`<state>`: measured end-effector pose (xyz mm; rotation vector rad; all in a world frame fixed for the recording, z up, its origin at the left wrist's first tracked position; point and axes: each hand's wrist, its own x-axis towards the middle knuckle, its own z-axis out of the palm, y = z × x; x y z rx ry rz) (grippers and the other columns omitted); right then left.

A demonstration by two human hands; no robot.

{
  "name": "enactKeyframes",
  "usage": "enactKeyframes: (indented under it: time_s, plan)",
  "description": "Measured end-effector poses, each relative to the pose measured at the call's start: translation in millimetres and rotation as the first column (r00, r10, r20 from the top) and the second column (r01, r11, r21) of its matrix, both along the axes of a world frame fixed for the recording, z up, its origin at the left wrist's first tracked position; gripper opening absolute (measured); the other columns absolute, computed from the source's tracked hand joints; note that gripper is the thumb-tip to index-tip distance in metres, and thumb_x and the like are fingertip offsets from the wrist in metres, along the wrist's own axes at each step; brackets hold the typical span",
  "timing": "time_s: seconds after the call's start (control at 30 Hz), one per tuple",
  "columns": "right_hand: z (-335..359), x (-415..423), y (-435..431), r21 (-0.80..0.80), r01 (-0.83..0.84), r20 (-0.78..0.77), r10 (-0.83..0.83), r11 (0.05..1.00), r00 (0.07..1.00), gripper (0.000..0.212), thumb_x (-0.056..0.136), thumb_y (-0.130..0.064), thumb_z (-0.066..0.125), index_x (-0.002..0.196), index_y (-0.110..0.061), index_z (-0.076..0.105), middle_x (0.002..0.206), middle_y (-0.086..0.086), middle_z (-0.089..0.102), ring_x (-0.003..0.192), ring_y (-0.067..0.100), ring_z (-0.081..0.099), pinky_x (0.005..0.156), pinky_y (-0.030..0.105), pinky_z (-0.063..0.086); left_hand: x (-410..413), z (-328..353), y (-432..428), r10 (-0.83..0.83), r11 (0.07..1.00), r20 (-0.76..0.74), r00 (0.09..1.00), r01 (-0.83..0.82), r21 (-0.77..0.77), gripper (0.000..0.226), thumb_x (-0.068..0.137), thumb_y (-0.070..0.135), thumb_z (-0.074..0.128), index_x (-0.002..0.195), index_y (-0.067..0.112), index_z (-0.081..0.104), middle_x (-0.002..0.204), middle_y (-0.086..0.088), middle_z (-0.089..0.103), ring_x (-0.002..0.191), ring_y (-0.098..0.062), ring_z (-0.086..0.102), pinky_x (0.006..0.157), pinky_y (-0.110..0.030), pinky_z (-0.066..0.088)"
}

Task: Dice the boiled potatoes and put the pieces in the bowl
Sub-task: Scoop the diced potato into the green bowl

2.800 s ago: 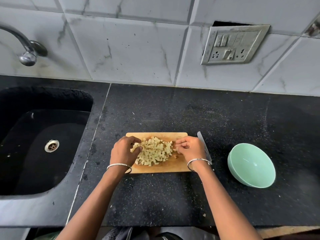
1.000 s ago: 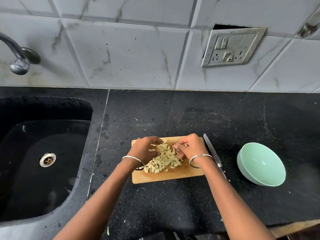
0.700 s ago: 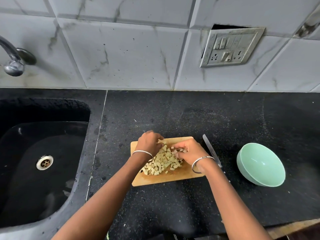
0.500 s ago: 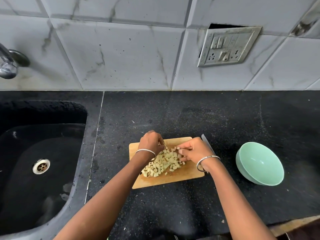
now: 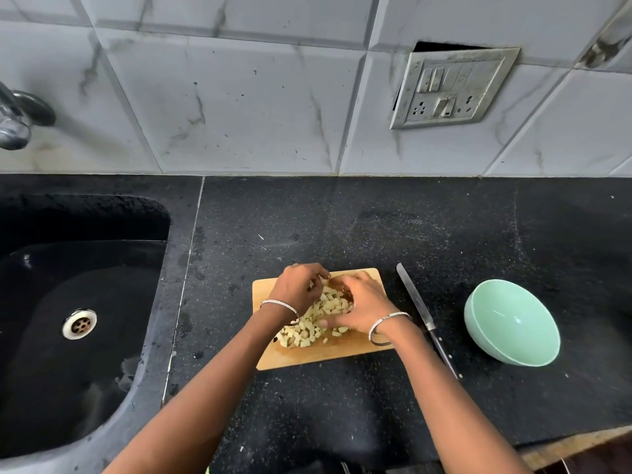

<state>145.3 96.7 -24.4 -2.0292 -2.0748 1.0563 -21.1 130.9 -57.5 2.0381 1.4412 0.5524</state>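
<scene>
A heap of pale diced potato pieces (image 5: 307, 328) lies on a small wooden cutting board (image 5: 328, 355) on the black counter. My left hand (image 5: 298, 285) curls over the heap's far left side, fingers bent down into the pieces. My right hand (image 5: 362, 304) cups the heap from the right, its thumb along the near edge. The two hands almost meet at the far end of the pile. A mint green bowl (image 5: 513, 323) stands to the right of the board, tilted toward me, with nothing inside. A knife (image 5: 424, 313) lies on the counter between board and bowl.
A black sink (image 5: 78, 323) with a metal drain fills the left side, and a tap (image 5: 17, 121) juts out above it. A switch and socket plate (image 5: 451, 87) hangs crooked on the tiled wall. The counter's front edge runs just below my forearms.
Both hands have closed in around the potato heap, the right hand sliding left over the pieces and away from the knife. The pile is now gathered tighter between them.
</scene>
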Motion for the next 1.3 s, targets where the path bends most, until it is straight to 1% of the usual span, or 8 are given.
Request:
enactKeyframes:
  time_s: [0.13, 0.3, 0.43, 0.6, 0.73, 0.97, 1.13, 1.3]
  plan:
    - [-9.8, -18.3, -4.5, 0.072, -0.058, 0.195, 0.043, 0.996, 0.980, 0.083, 0.061, -0.055, 0.085, 0.130, -0.027, 0.046, 0.122, 0.001, 0.038, 0.115, 0.024, 0.040, 0.098, 0.041, 0.044, -7.1, 7.1, -0.2, 0.058, 0.998, 0.083, 0.995, -0.055, -0.042, 0.027, 0.085, 0.005, 0.061, 0.106, 0.021, 0.068, 0.082, 0.009, 0.070, 0.077, -0.008, 0.061, 0.075, -0.020, 0.045]
    - [-6.5, -13.7, -7.0, 0.092, 0.017, 0.059, -0.022, 0.996, 0.998, 0.049, 0.076, -0.027, 0.081, 0.121, -0.024, 0.063, 0.118, 0.000, 0.051, 0.115, 0.022, 0.051, 0.096, 0.032, 0.043, -24.8, 14.8, -7.0, 0.121, 0.972, 0.243, 0.963, -0.065, -0.224, 0.033, 0.091, -0.005, 0.047, 0.103, 0.016, 0.070, 0.092, 0.003, 0.073, 0.087, -0.004, 0.069, 0.079, -0.029, 0.058]
    - [1.9, -3.5, -6.2, 0.169, 0.176, -0.016, -0.176, 0.970, 0.984, 0.025, 0.080, -0.017, 0.079, 0.105, -0.018, 0.075, 0.116, 0.002, 0.068, 0.110, 0.022, 0.061, 0.091, 0.028, 0.048, -30.4, 26.4, -18.6, 0.156, 0.945, 0.378, 0.913, -0.028, -0.325, 0.048, 0.081, -0.022, 0.041, 0.105, 0.008, 0.070, 0.104, -0.002, 0.072, 0.097, -0.006, 0.068, 0.083, -0.017, 0.054]
    - [14.3, 6.3, -2.4, 0.000, 0.202, -0.191, -0.199, 0.979, 0.961, 0.028, 0.085, -0.013, 0.075, 0.112, -0.021, 0.074, 0.117, -0.001, 0.068, 0.110, 0.016, 0.061, 0.096, 0.028, 0.048, -24.5, 29.2, -36.6, 0.189, 0.947, 0.492, 0.850, -0.025, -0.321, 0.056, 0.074, -0.030, 0.036, 0.102, 0.004, 0.069, 0.107, -0.004, 0.070, 0.101, -0.005, 0.067, 0.078, -0.012, 0.051]
    - [9.7, 7.4, 0.7, 0.095, 0.248, -0.141, -0.234, 0.964, 0.962, 0.023, 0.076, -0.014, 0.083, 0.098, -0.022, 0.079, 0.106, 0.001, 0.073, 0.100, 0.017, 0.066, 0.094, 0.029, 0.052, -22.5, 26.1, -42.1, 0.230, 0.949, 0.515, 0.826, -0.073, -0.306, 0.041, 0.077, -0.024, 0.053, 0.096, 0.008, 0.070, 0.103, -0.002, 0.071, 0.099, -0.007, 0.068, 0.076, -0.020, 0.056]
    - [-2.3, -2.5, -1.7, 0.163, 0.355, -0.135, -0.336, 0.921, 0.932, 0.020, 0.060, -0.019, 0.094, 0.065, -0.022, 0.075, 0.084, 0.002, 0.074, 0.077, 0.017, 0.070, 0.078, 0.034, 0.060, -41.2, 25.2, -34.3, 0.234, 0.970, 0.154, 0.960, -0.220, -0.102, 0.027, 0.077, 0.019, 0.080, 0.102, 0.025, 0.070, 0.099, 0.011, 0.069, 0.082, -0.003, 0.067, 0.076, -0.027, 0.056]
    - [6.0, 9.5, -1.5, 0.095, 0.234, -0.146, -0.219, 0.968, 0.965, 0.026, 0.082, -0.006, 0.076, 0.102, -0.022, 0.078, 0.114, -0.002, 0.069, 0.111, 0.015, 0.060, 0.090, 0.019, 0.044, -58.6, 21.8, -32.5, 0.128, 0.967, -0.289, 0.949, -0.184, -0.175, 0.087, 0.058, 0.048, 0.087, 0.133, 0.026, 0.049, 0.125, -0.002, 0.051, 0.116, -0.025, 0.049, 0.098, -0.037, 0.043]
    - [3.3, 19.1, 4.7, 0.028, 0.299, -0.252, -0.283, 0.954, 0.925, 0.023, 0.079, 0.001, 0.077, 0.096, -0.014, 0.078, 0.101, 0.010, 0.074, 0.085, 0.017, 0.073, 0.082, 0.032, 0.060, -52.4, 19.2, -40.7, 0.000, 0.939, -0.397, 0.918, -0.137, -0.316, 0.124, 0.045, 0.043, 0.094, 0.147, 0.020, 0.026, 0.137, -0.008, 0.033, 0.128, -0.031, 0.038, 0.106, -0.041, 0.038]
